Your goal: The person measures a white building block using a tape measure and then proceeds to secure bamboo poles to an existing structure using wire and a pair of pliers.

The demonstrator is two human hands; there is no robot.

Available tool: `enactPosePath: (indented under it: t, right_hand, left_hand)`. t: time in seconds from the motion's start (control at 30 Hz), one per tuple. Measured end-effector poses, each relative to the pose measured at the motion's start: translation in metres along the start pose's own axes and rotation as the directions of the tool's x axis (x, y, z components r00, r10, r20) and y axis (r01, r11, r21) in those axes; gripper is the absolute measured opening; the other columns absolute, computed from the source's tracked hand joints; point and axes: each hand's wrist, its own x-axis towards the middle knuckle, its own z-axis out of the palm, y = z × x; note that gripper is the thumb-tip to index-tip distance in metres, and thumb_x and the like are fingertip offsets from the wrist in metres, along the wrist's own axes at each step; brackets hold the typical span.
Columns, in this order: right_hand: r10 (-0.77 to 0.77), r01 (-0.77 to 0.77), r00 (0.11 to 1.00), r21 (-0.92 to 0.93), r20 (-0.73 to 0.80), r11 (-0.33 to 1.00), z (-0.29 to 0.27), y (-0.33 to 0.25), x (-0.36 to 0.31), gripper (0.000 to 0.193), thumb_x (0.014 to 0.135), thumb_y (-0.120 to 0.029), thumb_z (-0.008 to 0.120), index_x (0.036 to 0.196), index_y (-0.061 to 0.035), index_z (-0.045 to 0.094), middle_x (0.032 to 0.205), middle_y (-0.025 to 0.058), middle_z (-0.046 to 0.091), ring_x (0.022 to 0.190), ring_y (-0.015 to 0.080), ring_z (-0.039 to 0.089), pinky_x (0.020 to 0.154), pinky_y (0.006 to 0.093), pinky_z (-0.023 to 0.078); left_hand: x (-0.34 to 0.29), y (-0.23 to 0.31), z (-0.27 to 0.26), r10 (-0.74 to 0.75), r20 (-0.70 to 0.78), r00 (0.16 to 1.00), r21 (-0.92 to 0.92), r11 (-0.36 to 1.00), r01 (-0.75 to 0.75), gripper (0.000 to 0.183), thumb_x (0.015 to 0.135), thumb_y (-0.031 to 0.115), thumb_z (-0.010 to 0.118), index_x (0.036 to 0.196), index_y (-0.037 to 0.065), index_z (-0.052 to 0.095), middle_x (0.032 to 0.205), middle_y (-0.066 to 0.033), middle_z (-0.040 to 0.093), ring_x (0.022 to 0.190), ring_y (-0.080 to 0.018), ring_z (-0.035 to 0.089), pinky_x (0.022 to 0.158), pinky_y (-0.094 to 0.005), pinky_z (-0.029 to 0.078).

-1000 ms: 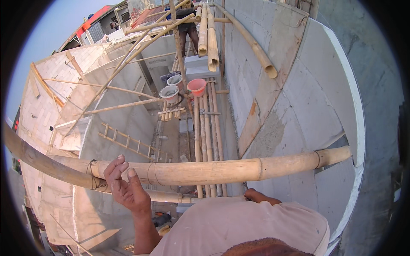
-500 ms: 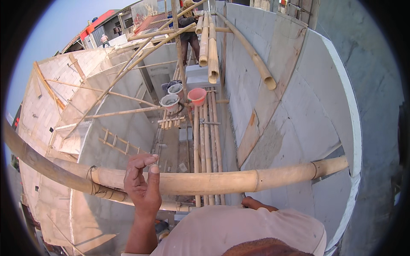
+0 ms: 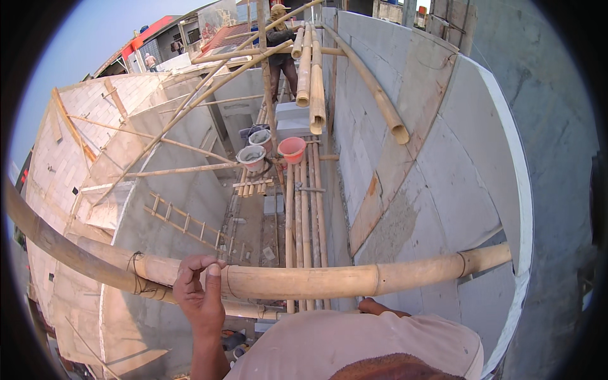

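My left hand (image 3: pixel 200 288) is raised in front of a thick bamboo pole (image 3: pixel 304 282) that crosses the view just ahead of me. Its fingers are curled, with the thumb up close to the fingertips; anything pinched there is too small to make out. Low at the right, my right hand (image 3: pixel 378 307) shows only in part beyond my shirt (image 3: pixel 354 342), just below the same pole. Its fingers are mostly hidden, so I cannot see what it holds. At the left, wire (image 3: pixel 134 263) ties the pole to another, curving bamboo pole (image 3: pixel 69 253).
Below run several long bamboo poles (image 3: pixel 305 221). Farther off are a red bucket (image 3: pixel 292 150), two mortar buckets (image 3: pixel 251 158) and pale blocks (image 3: pixel 294 118). A grey block wall (image 3: pixel 437 183) rises at right; a bamboo ladder (image 3: pixel 187 221) leans at left. Another person (image 3: pixel 278 57) stands at the far end.
My left hand has moved slightly left and down, its thumb now closer to the fingertips. The view has shifted a little; my right hand stays low beside the pole.
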Motion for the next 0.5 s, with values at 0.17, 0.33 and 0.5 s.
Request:
enactPosePath:
  t: [0.17, 0.33, 0.5]
  right_hand:
    - [0.009, -0.009, 1.0, 0.061, 0.0, 0.998, -0.003, -0.001, 0.007, 0.018, 0.083, -0.013, 0.063, 0.092, -0.0067, 0.077, 0.092, 0.0109, 0.076, 0.082, 0.027, 0.074, 0.074, 0.0419, 0.058]
    - [0.017, -0.016, 1.0, 0.115, -0.002, 0.993, -0.002, -0.011, 0.014, 0.018, 0.084, -0.014, 0.063, 0.091, -0.0064, 0.077, 0.092, 0.0118, 0.075, 0.081, 0.0279, 0.073, 0.074, 0.0422, 0.058]
    - [0.032, -0.029, 0.999, 0.153, -0.013, 0.988, -0.002, -0.018, 0.017, 0.017, 0.084, -0.014, 0.063, 0.091, -0.006, 0.076, 0.092, 0.0127, 0.075, 0.08, 0.0287, 0.073, 0.074, 0.0426, 0.058]
  left_hand:
    - [-0.002, -0.001, -0.007, -0.049, -0.026, 0.998, -0.002, 0.999, 0.049, 0.01, 0.094, 0.002, 0.063, 0.103, -0.002, 0.061, 0.099, -0.0082, 0.06, 0.09, -0.0156, 0.063, 0.086, -0.0284, 0.049]
    - [-0.003, 0.0, -0.01, -0.044, -0.013, 0.999, 0.012, 0.999, 0.044, 0.01, 0.095, 0.003, 0.063, 0.103, -0.002, 0.061, 0.097, -0.0083, 0.061, 0.09, -0.0157, 0.063, 0.086, -0.0283, 0.049]
    - [-0.003, 0.0, -0.013, -0.011, 0.0, 1.0, 0.037, 0.999, 0.011, 0.007, 0.096, 0.002, 0.06, 0.102, 0.0, 0.062, 0.096, -0.0064, 0.062, 0.09, -0.0142, 0.064, 0.086, -0.0289, 0.05]
